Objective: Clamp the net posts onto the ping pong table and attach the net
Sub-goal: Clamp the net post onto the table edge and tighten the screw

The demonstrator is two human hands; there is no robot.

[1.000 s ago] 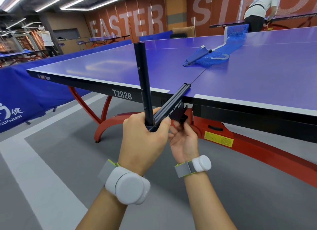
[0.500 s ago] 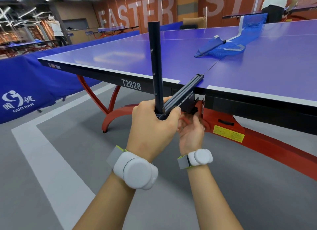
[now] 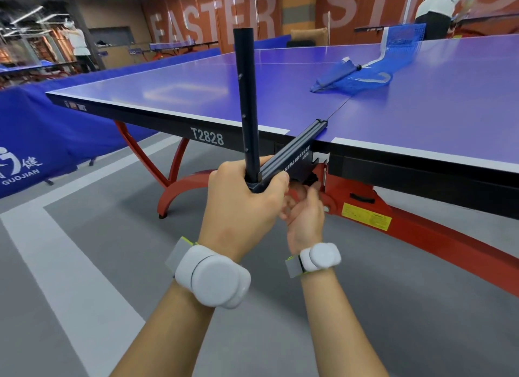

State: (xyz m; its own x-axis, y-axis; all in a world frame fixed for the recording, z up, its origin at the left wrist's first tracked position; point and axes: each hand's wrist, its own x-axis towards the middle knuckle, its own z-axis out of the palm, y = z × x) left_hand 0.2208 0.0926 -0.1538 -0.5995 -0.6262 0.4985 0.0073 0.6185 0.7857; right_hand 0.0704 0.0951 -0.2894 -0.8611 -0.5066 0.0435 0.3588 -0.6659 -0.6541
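Right at the near edge of the blue ping pong surface (image 3: 196, 93), the left hand (image 3: 241, 208) is wrapped around the base of the dark metal net post (image 3: 247, 104), its fingers (image 3: 276, 180) curled tight about the corner where the upright tube meets the flat clamp arm (image 3: 297, 146). The tube stands nearly upright, tilted slightly. The clamp arm reaches across the edge, and its tip rests on top at the centre seam between the two halves. Just below, the right hand (image 3: 304, 216) is tucked under the edge, its fingers bunched on the black clamp knob (image 3: 310, 178) beneath the arm; how firmly they grip it cannot be told. Both wrists carry white round devices on grey straps (image 3: 213, 278). Farther along the centre line the loose blue mesh net (image 3: 362, 79) lies crumpled on top, well apart from the post, its far end raised at the opposite side. The red metal frame (image 3: 393, 222) shows beneath.
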